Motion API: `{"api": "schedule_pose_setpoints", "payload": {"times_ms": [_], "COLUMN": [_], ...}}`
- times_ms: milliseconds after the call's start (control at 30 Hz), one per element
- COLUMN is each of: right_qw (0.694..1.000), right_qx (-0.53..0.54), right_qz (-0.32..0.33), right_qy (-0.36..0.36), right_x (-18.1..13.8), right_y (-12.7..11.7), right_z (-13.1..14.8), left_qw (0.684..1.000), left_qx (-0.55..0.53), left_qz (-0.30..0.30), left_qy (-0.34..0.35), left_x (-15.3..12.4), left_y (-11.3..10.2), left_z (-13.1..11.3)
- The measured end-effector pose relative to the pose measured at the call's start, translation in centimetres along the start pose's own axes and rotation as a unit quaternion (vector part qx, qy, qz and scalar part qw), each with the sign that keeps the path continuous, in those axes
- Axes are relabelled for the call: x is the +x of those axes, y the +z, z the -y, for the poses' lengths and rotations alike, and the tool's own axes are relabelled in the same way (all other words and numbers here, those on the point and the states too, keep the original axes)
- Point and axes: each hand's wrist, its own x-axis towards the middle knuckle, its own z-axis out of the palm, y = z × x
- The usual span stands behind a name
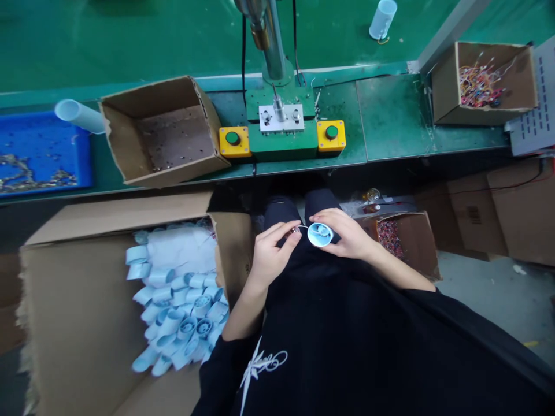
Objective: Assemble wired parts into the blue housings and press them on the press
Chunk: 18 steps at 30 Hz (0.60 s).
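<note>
Above my lap, my right hand [349,234] is wrapped round a short light blue plastic tube [313,238], its open end facing me. Inside the tube some pale inner parts show, too small to name. My left hand [274,249] pinches a small reddish, shiny part [293,230] between thumb and fingers, mostly hidden by them. A thin whitish wire [304,227] runs from that part to the tube's rim. The two hands are apart, close in front of my dark clothing.
A large cardboard box [78,323] at left holds many blue tubes. On the green bench stand a press [280,110], two yellow button boxes [234,142], a cardboard box [173,136], a blue tray [82,156] and a box of wires [446,92]. Another box [418,245] sits low right.
</note>
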Motion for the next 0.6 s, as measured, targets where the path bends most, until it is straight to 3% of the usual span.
{"api": "schedule_pose_setpoints", "payload": {"times_ms": [200, 333, 600], "right_qw": [1.000, 0.999, 0.998], "right_qx": [-0.016, -0.025, -0.031], "right_qz": [0.007, 0.012, 0.041], "right_qy": [0.008, 0.021, 0.045], "right_x": [-0.2, -0.2, -0.3], "right_y": [0.5, 0.7, 0.9], "right_z": [0.0, 0.0, 0.5], "left_qw": [0.993, 0.970, 0.929], "left_qx": [0.075, 0.167, 0.262], "left_qz": [-0.018, -0.016, -0.111], "left_qy": [0.090, 0.174, 0.238], "left_x": [-0.7, -0.9, -0.3], "left_y": [0.4, 0.9, 1.3], "left_z": [-0.9, -1.1, -0.4]}}
